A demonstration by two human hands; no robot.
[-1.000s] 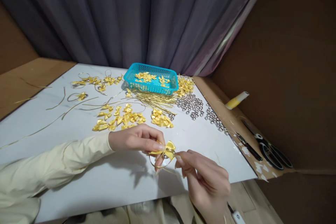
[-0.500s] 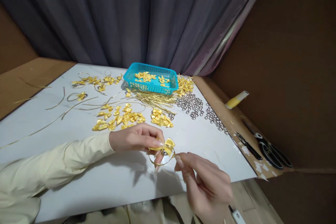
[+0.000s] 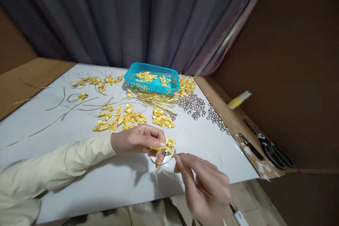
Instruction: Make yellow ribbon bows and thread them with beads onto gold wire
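Note:
My left hand (image 3: pixel 144 138) pinches a yellow ribbon bow (image 3: pixel 170 142) between thumb and fingers, above the white tabletop. A small silver bell (image 3: pixel 166 152) sits at the middle of the bow. From it a gold cord (image 3: pixel 162 164) curves round in a loop below. My right hand (image 3: pixel 205 180) is closed at the right side of that loop, thumb and forefinger pinched on the cord. The exact spot of that pinch is partly hidden by the fingers. Just beyond my left hand lie several loose yellow bows (image 3: pixel 124 117).
A blue basket (image 3: pixel 129 75) with bows stands at the back. Gold cords (image 3: pixel 156 100) and silver bells (image 3: pixel 192 105) lie before and beside it. Finished-looking looped bows (image 3: pixel 92 80) lie back left. Scissors (image 3: pixel 274 153), a black-handled tool (image 3: pixel 251 147) and a yellow-white tube (image 3: pixel 239 100) are at right.
My right hand has shifted slightly left, and the loop and bow have tilted a little. Both hands keep their pinch; the things on the table lie as before.

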